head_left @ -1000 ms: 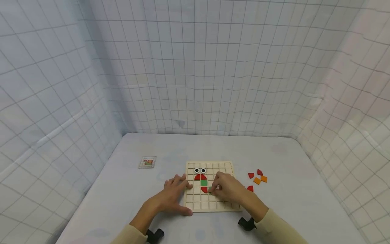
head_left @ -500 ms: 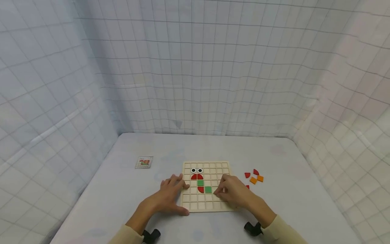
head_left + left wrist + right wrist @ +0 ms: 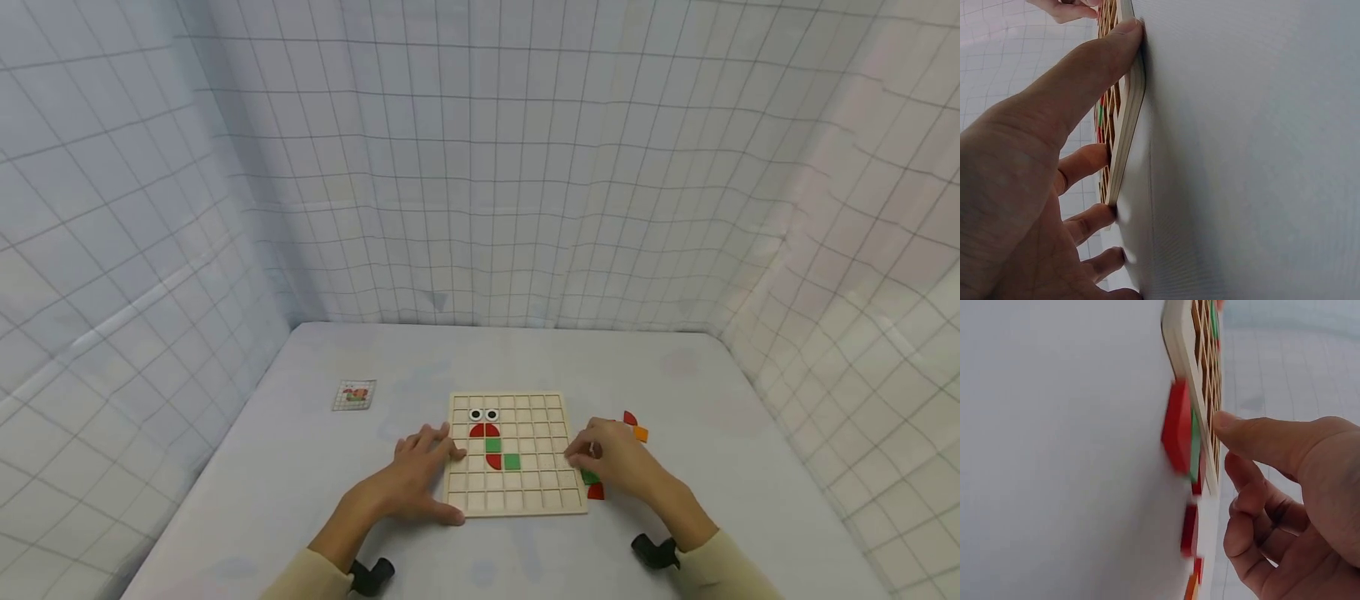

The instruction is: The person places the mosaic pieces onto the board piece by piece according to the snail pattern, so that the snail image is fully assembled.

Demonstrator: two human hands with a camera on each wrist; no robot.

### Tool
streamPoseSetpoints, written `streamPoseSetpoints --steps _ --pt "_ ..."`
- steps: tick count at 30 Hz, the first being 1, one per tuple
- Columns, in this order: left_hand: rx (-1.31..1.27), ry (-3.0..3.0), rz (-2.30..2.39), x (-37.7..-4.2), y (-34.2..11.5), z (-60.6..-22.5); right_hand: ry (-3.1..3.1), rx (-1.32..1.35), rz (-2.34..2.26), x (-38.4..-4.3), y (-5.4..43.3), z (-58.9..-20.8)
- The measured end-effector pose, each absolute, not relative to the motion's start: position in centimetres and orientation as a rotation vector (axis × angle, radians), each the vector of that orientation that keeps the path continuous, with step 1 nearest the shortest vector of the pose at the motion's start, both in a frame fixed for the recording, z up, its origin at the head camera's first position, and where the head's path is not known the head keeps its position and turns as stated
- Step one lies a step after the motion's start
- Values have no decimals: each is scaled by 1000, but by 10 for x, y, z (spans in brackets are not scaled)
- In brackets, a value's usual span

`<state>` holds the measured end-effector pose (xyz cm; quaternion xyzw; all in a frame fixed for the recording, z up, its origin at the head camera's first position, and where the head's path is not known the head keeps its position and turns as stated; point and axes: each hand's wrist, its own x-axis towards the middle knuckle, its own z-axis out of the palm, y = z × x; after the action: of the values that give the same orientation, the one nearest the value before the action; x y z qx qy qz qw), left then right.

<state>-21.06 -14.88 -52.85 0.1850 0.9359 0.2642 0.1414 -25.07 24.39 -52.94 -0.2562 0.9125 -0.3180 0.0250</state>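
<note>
A pale wooden grid board lies on the table. In its cells sit two eye tiles, red quarter-round pieces and two green square pieces. My left hand rests against the board's left side, fingers spread along the edge and thumb on the near edge. My right hand is over the board's right edge, fingers bent and thumb extended, with nothing showing between them. Close beneath it are a loose green piece and a red piece, seen larger in the right wrist view.
Past the right hand lie another red quarter-round piece and an orange piece, partly covered by the hand. At the left back is a small picture card with a coloured figure on a grid. Gridded white curtains surround the table.
My right hand has left the green square in the board's cell and moved right to the loose pieces beside the board. The left hand keeps its place on the board.
</note>
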Motion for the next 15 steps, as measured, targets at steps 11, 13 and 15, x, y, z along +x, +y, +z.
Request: streamPoseSetpoints --steps 11,13,15 --pt "517 2700 738 -210 -148 -528 2740 -856 -981 -249 290 -536" --pt "518 2703 739 -210 -148 -528 2730 -906 -983 -250 290 -537" --pt "525 2707 742 -210 -148 -528 2740 -917 -977 -250 290 -536"
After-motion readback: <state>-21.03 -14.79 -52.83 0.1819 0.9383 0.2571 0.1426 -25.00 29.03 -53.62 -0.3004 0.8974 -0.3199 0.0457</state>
